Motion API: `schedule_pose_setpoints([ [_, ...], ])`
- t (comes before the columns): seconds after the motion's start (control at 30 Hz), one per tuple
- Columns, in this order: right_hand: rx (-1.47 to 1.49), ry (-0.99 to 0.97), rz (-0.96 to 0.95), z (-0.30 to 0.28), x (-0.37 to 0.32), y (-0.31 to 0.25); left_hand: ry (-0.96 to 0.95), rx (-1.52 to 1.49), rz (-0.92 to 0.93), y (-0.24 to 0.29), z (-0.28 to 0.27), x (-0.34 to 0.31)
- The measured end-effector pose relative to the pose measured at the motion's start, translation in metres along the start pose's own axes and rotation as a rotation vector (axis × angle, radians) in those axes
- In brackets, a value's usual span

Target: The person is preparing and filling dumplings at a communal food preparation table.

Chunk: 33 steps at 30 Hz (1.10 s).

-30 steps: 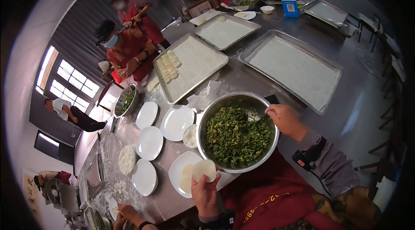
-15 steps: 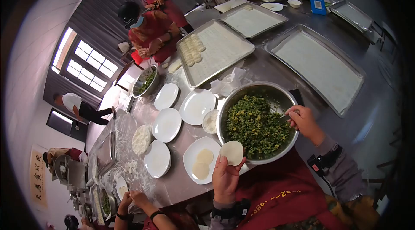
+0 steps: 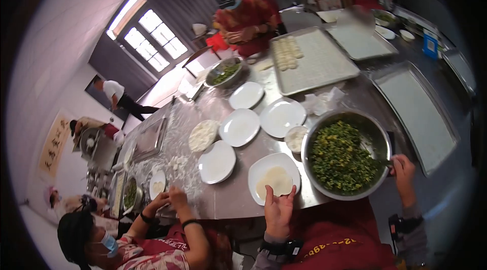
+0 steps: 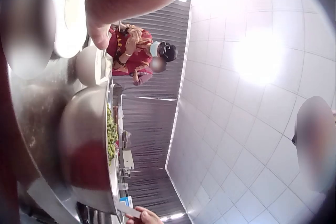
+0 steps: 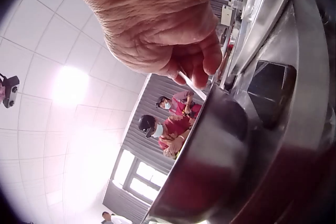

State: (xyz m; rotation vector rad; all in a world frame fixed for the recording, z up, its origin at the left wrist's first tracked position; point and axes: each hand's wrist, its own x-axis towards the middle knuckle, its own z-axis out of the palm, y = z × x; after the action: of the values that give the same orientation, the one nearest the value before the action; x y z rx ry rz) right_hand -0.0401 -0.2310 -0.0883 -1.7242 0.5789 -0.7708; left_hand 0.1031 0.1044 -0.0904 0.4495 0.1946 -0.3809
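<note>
Head view: left fingers (image 3: 289, 203) pinch a dough round (image 3: 279, 180), right fingers (image 3: 398, 165) a handle (image 5: 192, 86) (at the bowl (image 3: 374, 135)).

Right of the head frame's centre, a bowl (image 3: 374, 140) of greens (image 3: 342, 161) stood on the tabletop (image 3: 241, 196), a plate (image 3: 285, 159) bearing dough rounds (image 3: 262, 185) to its left, trays (image 3: 324, 64) toward the upper right.

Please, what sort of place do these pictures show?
It looks like a shared kitchen, perhaps for making dumplings: a metal bowl of chopped green filling, a tray with rows of pale dough pieces, and a floury-looking metal table.
</note>
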Motion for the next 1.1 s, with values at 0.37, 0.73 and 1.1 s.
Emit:
schedule_pose_setpoints([
  [0.37,0.047,-0.05,0.071,-0.006,-0.005,0.01,-0.217,-0.161,0.136,0.054,0.067,0.0],
  [0.73,-0.007,-0.082,0.122,0.001,-0.011,-0.011,-0.14,0.191,0.154,0.031,0.031,-0.022],
  [1.1,-0.022,-0.081,0.099,-0.003,-0.01,-0.016,-0.015,0.331,0.031,0.023,-0.01,0.007],
])
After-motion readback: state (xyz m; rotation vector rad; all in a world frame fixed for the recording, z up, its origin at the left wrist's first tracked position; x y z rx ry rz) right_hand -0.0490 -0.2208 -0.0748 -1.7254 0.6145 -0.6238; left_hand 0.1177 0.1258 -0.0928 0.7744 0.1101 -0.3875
